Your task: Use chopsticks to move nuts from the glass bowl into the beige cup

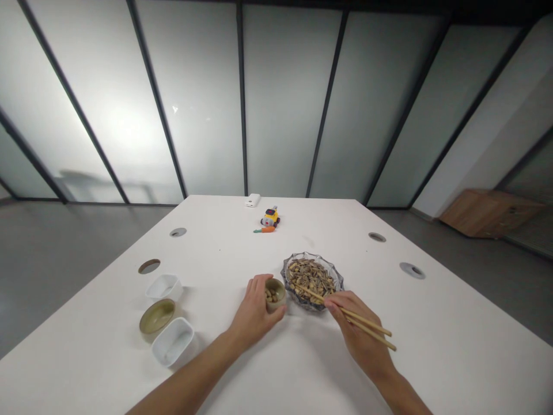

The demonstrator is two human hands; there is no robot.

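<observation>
I count one clear, faceted glass bowl (340, 279); its striped brown seeds (309, 272) are too many to number. Two slim, pale wooden chopsticks (367, 321) of mine reach in from its near right side. Left of it are two round olive-green bowls, one small (276, 285) just beside it, one wider (155, 316) well apart, plus two white rounded-rectangular dishes (164, 286). Beyond it I count one yellow-and-grey toy car (271, 216), one orange-and-green carrot-like object (268, 229) and one white boxy object (253, 200).
</observation>
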